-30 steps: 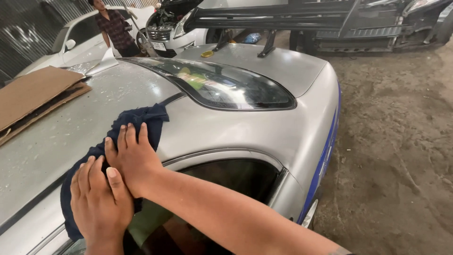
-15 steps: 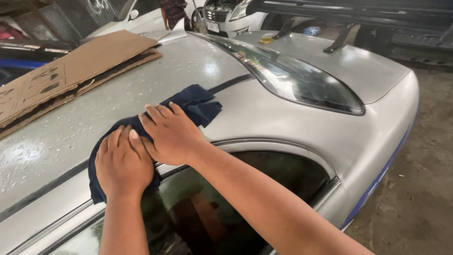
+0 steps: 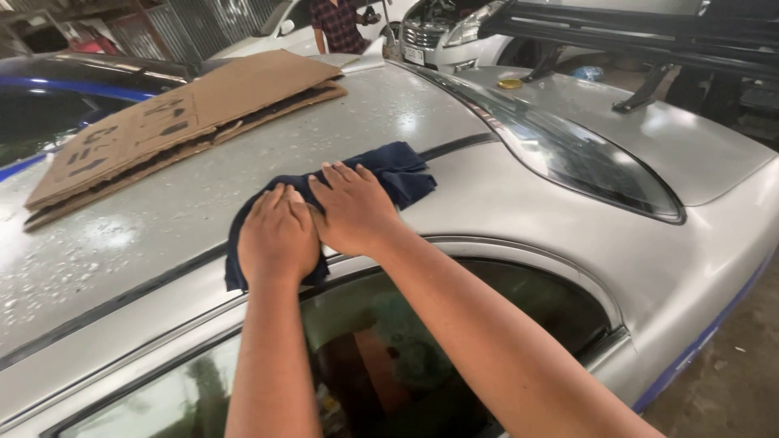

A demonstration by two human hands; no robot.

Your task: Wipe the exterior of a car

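Garage setting; silver car roof [image 3: 422, 105] is speckled with water drops. Dark blue cloth [image 3: 389, 174] is pressed flat onto the roof edge, just above the side window [image 3: 454, 341]. Left hand [image 3: 277, 235] and right hand [image 3: 355, 208] are laid palm-down on the cloth, fingers extended, touching side by side, nothing gripped. Flattened cardboard [image 3: 187, 113] is lying beyond the left hand. No containers are seen.

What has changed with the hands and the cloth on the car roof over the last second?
Both hands, left hand and right hand, have slid the dark blue cloth across the silver car roof, closer to the cardboard sheet. Both palms stay flat on the cloth; the cardboard has not moved.
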